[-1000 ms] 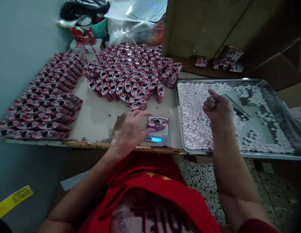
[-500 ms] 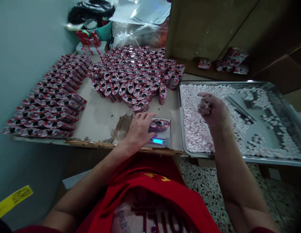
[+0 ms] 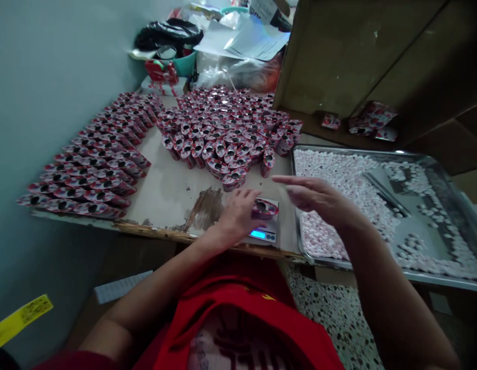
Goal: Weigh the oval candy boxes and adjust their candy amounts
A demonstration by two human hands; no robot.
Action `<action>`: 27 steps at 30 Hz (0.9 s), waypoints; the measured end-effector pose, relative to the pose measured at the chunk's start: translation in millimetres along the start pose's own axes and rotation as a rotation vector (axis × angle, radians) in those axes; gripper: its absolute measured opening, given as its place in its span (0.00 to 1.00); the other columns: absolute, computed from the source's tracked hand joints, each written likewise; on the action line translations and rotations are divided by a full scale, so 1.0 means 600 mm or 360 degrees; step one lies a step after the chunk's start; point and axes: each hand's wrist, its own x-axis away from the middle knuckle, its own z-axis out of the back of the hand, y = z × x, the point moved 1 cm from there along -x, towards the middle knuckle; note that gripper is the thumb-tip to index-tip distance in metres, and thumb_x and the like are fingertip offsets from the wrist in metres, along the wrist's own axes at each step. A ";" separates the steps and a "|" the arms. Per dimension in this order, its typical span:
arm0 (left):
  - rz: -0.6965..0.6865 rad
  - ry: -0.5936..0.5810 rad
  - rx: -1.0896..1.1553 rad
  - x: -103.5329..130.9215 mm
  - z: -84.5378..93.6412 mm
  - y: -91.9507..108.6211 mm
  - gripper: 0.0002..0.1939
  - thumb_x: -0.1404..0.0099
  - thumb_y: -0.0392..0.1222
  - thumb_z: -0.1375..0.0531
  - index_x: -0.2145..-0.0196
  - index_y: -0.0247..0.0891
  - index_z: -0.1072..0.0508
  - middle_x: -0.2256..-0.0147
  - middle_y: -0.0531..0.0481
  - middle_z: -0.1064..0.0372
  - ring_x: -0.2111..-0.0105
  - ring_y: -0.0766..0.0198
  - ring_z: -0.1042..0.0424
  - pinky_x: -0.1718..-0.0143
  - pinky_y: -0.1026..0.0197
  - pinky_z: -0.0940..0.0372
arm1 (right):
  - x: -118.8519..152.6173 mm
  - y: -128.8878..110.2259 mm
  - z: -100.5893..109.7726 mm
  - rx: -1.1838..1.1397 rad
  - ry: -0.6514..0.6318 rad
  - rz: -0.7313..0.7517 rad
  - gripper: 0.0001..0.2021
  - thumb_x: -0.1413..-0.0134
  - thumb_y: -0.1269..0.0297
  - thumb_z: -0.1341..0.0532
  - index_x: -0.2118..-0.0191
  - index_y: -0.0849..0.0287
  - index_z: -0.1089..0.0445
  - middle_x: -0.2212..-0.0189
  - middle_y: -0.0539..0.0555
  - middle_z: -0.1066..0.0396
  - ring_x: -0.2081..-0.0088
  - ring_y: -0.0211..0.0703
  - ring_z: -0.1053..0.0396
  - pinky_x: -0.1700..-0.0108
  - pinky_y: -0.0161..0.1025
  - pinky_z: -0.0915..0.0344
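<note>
A small digital scale [image 3: 269, 235] with a lit blue display lies at the table's front edge. On it stands a red and white oval packet [image 3: 267, 207] with a dark hole in its top. My left hand [image 3: 240, 213] is at the packet's left side, fingers curved and apart around its edge. To the right, my right hand [image 3: 311, 195] hangs over the left rim of a metal tray [image 3: 296, 205], fingers stretched toward the packet and pressed together; anything inside them is hidden. Small whitish pieces [image 3: 326, 164] cover much of the tray.
Many similar packets [image 3: 230, 133] stand in a cluster behind the scale, with further rows [image 3: 88, 164] at the left. A metal bar [image 3: 384, 192] lies in the tray. A large cardboard box [image 3: 338, 61] stands behind it, with several packets inside.
My right hand has moved left from above the pieces toward the scale, its fingers now pointing left. My left hand remains beside the packet. The whole view has shifted slightly.
</note>
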 end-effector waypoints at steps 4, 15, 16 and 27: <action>-0.0198 -0.0162 0.0107 -0.030 -0.027 -0.006 0.23 0.34 0.43 0.28 0.43 0.40 0.24 0.51 0.43 0.22 0.48 0.50 0.24 0.46 0.52 0.29 | 0.024 0.020 0.060 -0.0389 0.0602 -0.0062 0.21 0.42 0.59 0.31 0.46 0.62 0.23 0.78 0.41 0.54 0.79 0.35 0.61 0.77 0.34 0.65; -0.0254 0.0027 0.0520 -0.018 -0.008 -0.050 0.20 0.37 0.35 0.27 0.47 0.39 0.21 0.53 0.46 0.18 0.53 0.55 0.19 0.50 0.56 0.26 | 0.116 0.073 -0.134 0.0803 0.0425 -0.0258 0.16 0.25 0.51 0.48 0.52 0.57 0.30 0.74 0.49 0.34 0.72 0.45 0.35 0.69 0.38 0.45; -0.0247 0.0064 0.0522 -0.013 -0.001 -0.053 0.20 0.37 0.36 0.27 0.48 0.39 0.21 0.53 0.46 0.18 0.53 0.56 0.19 0.49 0.56 0.26 | 0.119 0.076 -0.137 0.0929 0.0422 -0.0251 0.15 0.24 0.53 0.49 0.51 0.57 0.31 0.73 0.49 0.32 0.71 0.46 0.32 0.68 0.38 0.44; 0.0158 0.0413 0.0145 0.084 0.073 -0.124 0.19 0.37 0.41 0.26 0.48 0.44 0.20 0.53 0.48 0.17 0.53 0.53 0.18 0.50 0.57 0.27 | 0.110 0.080 -0.213 0.2230 -0.0115 -0.0832 0.10 0.22 0.73 0.46 0.49 0.61 0.27 0.62 0.60 0.20 0.59 0.57 0.18 0.68 0.41 0.36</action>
